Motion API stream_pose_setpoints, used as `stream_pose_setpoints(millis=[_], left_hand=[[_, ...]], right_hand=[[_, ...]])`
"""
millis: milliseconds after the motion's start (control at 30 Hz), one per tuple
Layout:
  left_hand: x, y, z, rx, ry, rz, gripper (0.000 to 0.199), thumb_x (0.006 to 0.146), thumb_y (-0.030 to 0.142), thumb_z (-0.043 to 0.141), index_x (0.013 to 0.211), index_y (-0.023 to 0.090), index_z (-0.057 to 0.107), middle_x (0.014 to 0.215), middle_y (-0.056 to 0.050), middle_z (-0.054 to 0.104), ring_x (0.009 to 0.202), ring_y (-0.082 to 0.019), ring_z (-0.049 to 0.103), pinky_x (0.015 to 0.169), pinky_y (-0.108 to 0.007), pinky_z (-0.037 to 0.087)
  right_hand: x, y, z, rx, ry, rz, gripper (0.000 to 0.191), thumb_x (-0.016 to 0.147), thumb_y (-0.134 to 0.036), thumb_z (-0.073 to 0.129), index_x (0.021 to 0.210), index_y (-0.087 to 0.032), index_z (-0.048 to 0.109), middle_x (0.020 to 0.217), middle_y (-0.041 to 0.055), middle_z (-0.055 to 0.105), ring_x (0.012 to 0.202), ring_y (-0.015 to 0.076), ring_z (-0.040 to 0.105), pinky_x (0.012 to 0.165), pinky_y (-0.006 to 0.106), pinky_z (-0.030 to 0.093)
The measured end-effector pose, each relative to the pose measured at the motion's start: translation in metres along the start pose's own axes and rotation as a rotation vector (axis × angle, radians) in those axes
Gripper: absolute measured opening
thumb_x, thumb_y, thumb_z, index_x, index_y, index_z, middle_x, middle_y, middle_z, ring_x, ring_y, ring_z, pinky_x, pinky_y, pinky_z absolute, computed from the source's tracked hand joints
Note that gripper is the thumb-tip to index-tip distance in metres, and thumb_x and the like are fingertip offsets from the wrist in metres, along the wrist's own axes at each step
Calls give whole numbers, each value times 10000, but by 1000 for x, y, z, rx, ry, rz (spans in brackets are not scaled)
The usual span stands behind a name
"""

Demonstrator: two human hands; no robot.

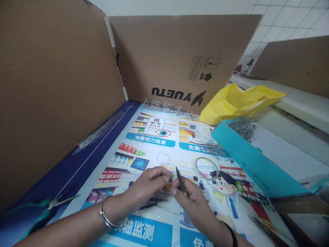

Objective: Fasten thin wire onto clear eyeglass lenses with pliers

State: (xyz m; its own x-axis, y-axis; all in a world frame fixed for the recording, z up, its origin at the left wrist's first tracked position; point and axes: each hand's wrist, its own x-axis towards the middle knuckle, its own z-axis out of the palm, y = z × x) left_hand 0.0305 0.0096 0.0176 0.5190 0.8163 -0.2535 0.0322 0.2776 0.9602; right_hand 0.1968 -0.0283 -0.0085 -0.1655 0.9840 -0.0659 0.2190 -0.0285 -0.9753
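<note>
My left hand [151, 181] is closed, thumb against fingers, above the printed poster sheet [151, 159]. Something small and thin shows at its fingertips, with a bit of orange below, too small to name. Close beside it, my right hand [194, 199] is wrapped round a dark pointed tool [180, 180] whose tip points up and away. Its lower part is hidden in the palm. Beyond the hands lie a thin wire ring [163, 159] and a larger coil of wire [206, 168]. Under my left wrist are dark thin pieces [149, 206], partly covered.
Green-handled pliers [52, 204] lie open at the left, near a bundle of straight wires [100, 132]. Cardboard walls [164, 51] stand behind and left. At the right are a yellow bag [218, 106], a turquoise box [246, 164] with tangled wire, and loose wire bits [213, 145].
</note>
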Motion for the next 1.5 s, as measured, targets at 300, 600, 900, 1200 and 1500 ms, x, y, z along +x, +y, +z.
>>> stream_pose_setpoints(millis=[300, 600, 900, 1200, 1500], left_hand=[[2, -4, 0, -42, 16, -1, 265, 796, 408, 577, 866, 153, 580, 687, 2, 545, 600, -88, 466, 544, -217, 346], [4, -17, 9, -25, 148, 10, 120, 680, 234, 640, 737, 154, 571, 655, 25, 547, 575, -84, 477, 531, -205, 376], [2, -3, 2, 100, 216, 41, 181, 746, 329, 565, 693, 157, 566, 536, 33, 525, 478, -86, 469, 495, -216, 374], [2, -10, -4, 674, 385, 330, 116, 731, 175, 495, 631, 182, 554, 558, 23, 541, 528, -100, 473, 521, -224, 340], [-2, -20, -5, 1163, 375, 604, 154, 766, 148, 458, 645, 191, 543, 577, -21, 574, 535, -131, 481, 519, -264, 281]], right_hand=[[0, -4, 2, -81, -4, -40, 143, 786, -317, 492, 704, -200, 485, 630, -30, 472, 586, 114, 418, 552, 237, 341], [-3, 9, 7, -490, 35, -360, 122, 754, -156, 458, 655, -211, 410, 692, 7, 482, 650, 138, 453, 579, 253, 341], [-2, 0, -5, -229, 158, -73, 169, 833, -349, 472, 757, -204, 515, 666, -13, 497, 612, 130, 448, 575, 254, 357], [1, 2, -3, -66, 40, 41, 246, 794, -436, 514, 765, -196, 565, 641, -24, 487, 596, 124, 423, 549, 243, 333], [2, -4, 8, -4, -37, 37, 198, 760, -385, 562, 723, -192, 534, 670, -22, 504, 641, 128, 439, 604, 245, 368]])
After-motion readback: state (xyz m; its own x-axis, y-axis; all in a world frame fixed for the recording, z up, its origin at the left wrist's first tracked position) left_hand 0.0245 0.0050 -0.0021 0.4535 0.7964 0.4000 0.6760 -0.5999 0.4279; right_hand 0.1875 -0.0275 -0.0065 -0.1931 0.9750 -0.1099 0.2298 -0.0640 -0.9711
